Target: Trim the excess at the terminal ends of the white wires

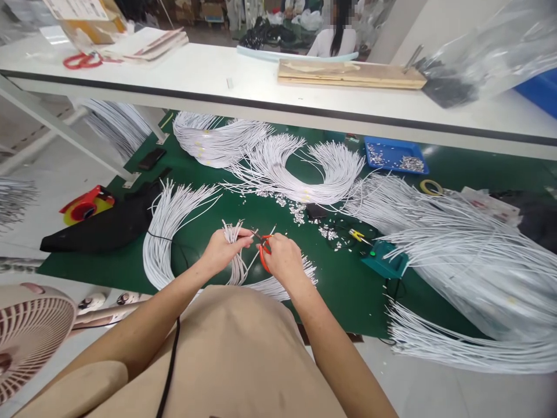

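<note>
Nearest me, a tan garment fills the lower middle of the head view, and a fan stands at the left edge. Just past the garment I have the left hand closed around a bunch of white wires; their ends poke up above the fingers and their lengths run down below the palm. The right hand is curled around a red-handled tool, whose metal tip points at the left fingertips, just beside the bunch. I can't tell whether the tip touches a wire.

On the green tabletop, a curved wire bundle lies just left of the left hand. To the right of the right hand I see a teal device. Farther off are scattered small metal pieces, then a wire coil and a blue tray. Beyond, a white shelf carries a wooden board, with a person in white behind.
</note>
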`<state>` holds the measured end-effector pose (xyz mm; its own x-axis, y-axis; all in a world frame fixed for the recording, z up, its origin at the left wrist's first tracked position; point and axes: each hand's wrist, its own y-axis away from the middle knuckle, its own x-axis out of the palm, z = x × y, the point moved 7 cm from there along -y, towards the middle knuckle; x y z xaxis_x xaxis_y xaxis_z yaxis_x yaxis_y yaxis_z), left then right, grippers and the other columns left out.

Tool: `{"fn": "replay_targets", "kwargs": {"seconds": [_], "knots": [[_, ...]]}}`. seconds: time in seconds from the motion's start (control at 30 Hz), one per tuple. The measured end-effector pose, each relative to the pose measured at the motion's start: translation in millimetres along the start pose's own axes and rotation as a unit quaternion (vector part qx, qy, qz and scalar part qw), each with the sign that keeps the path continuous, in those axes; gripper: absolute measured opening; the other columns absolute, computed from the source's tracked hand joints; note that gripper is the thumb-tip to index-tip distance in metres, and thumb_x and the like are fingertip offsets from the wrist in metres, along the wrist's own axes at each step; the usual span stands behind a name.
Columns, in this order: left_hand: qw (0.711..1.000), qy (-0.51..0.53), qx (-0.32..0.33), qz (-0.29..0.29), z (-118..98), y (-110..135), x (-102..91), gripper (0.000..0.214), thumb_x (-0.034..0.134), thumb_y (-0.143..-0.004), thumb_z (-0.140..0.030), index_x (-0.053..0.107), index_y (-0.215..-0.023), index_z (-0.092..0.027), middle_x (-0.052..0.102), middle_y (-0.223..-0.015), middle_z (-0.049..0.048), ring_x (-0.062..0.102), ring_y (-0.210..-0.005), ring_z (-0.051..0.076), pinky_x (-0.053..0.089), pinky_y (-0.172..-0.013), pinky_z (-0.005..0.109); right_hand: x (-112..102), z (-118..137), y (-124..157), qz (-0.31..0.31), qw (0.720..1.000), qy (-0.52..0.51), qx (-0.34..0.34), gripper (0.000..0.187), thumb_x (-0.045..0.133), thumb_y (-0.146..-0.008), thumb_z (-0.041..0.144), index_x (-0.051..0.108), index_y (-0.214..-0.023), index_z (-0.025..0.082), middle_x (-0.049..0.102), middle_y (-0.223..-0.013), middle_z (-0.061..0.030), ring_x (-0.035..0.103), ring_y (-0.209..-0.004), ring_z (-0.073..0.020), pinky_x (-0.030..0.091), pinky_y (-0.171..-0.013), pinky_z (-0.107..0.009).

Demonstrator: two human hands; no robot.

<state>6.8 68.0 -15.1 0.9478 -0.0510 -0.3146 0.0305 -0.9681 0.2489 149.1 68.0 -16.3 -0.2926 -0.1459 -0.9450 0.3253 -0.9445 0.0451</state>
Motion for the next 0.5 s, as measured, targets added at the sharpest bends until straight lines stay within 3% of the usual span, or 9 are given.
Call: {"fn": "replay_targets", "kwargs": {"seconds": [0.13,0.23,0.3,0.4,0.5], "knots": [[1.000,-0.012,0.004,-0.006,-1,0,-0.8,0.025,0.063,-0.066,-0.032,0.068,-0.083,-0.014,0.067,-0.066,0.0038,0.058,-0.060,0.016,0.045,-0.058,0.026,2,-7,1,0.002,0.997,-0.071,0.019,0.026,0.048,-0.081,0.040,0.062,-0.072,0.019,0.060,-0.077,-0.0048,0.055,-0.070,-0.0154,0.034,-0.062,-0.026],[1.000,-0.024,0.006,-0.003,-2,-1,-0.7,0.025,0.064,-0.066,-0.031,0.069,-0.085,-0.016,0.068,-0.075,0.0047,0.060,-0.065,0.017,0.047,-0.062,0.027,3,-18,-1,-0.006,0.975,-0.211,0.073,0.023,0.054,-0.076,0.039,0.060,-0.066,0.019,0.059,-0.072,-0.0021,0.052,-0.064,-0.0131,0.035,-0.058,-0.024],[1.000,-0.028,0.006,-0.004,-3,-1,-0.4,0.025,0.065,-0.065,-0.030,0.068,-0.085,-0.016,0.069,-0.080,0.0051,0.061,-0.068,0.017,0.047,-0.064,0.028,1,-22,-3,-0.030,0.932,-0.346,0.106,0.019,0.056,-0.073,0.037,0.063,-0.070,0.019,0.060,-0.073,-0.0012,0.053,-0.065,-0.0126,0.037,-0.060,-0.023],[0.999,-0.031,0.010,0.000,-4,-2,2.0,0.024,0.065,-0.065,-0.030,0.068,-0.084,-0.016,0.069,-0.081,0.0051,0.062,-0.071,0.018,0.048,-0.066,0.028,1,-19,-8,-0.045,0.840,-0.526,0.130,0.020,0.058,-0.070,0.035,0.066,-0.077,0.017,0.063,-0.074,-0.0015,0.055,-0.067,-0.0127,0.041,-0.063,-0.024],[0.999,-0.034,0.008,0.001,-5,-2,4.4,0.025,0.066,-0.064,-0.031,0.068,-0.084,-0.016,0.069,-0.081,0.0052,0.062,-0.072,0.018,0.048,-0.068,0.029,1,-15,-12,-0.051,0.786,-0.596,0.156,0.019,0.063,-0.064,0.031,0.067,-0.074,0.015,0.063,-0.068,-0.0015,0.054,-0.064,-0.0126,0.041,-0.062,-0.024]]}}
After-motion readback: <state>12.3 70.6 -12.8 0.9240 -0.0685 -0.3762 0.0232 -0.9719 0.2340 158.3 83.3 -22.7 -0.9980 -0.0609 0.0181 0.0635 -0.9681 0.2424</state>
